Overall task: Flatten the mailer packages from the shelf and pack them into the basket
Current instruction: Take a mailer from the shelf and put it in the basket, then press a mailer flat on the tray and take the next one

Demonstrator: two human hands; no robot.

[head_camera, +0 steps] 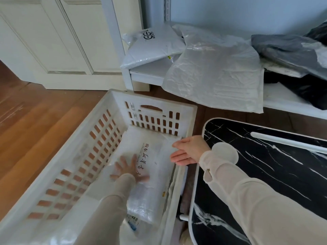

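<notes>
Fingers of the left hand [128,169] spread, pressing inside the white slotted plastic basket [159,100] on a white printed bubble mailer [155,156], likely light, soft, slippery, best palmed mid-panel; right hand [188,151], fingers straight together, at its right edge.

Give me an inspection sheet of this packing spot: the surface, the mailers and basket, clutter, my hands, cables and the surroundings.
Surface: wooden floor, with the basket standing on it.
Job's things: white basket holds a clear mailer with black print; white mailers and grey mailers lie on the low white shelf, one hanging over its front edge.
Clutter: black marble-pattern tabletop right of the basket.
Hands: left hand spread flat on the mailer in the basket, blurred; right hand has straight fingers at the basket's right rim.
Cables: nothing seen.
Surroundings: white panelled door, pale blue wall.
</notes>
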